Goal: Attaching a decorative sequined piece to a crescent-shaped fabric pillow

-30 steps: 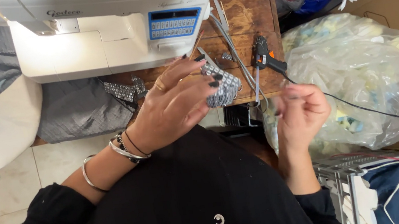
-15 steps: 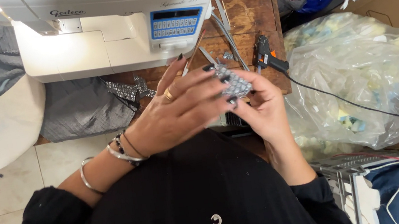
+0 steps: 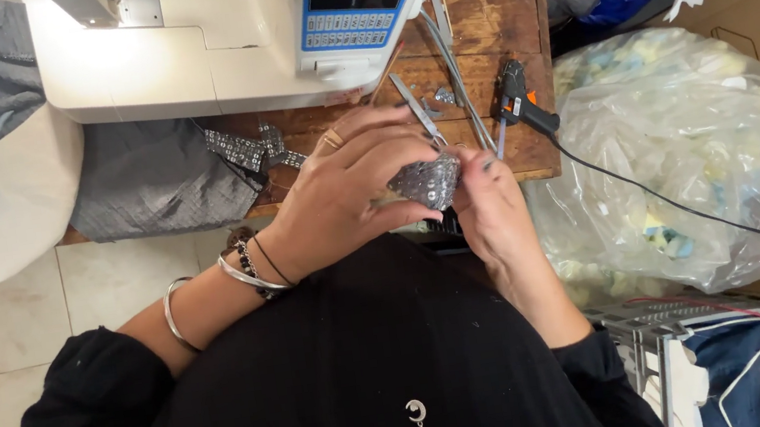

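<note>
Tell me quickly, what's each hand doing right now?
Left hand: fingers closed on the small sparkly silver piece.
Right hand: fingers pinching the same piece.

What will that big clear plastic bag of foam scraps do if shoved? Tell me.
The big clear plastic bag of pale foam scraps probably feels light for its bulk. Its crinkled, bulging skin suggests it would dent and slump rather than slide stiffly. It looks unlikely to roll.

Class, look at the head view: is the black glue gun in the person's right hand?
No: the glue gun lies on the wooden table, while the right hand and left hand both hold a small studded silver piece.
</note>
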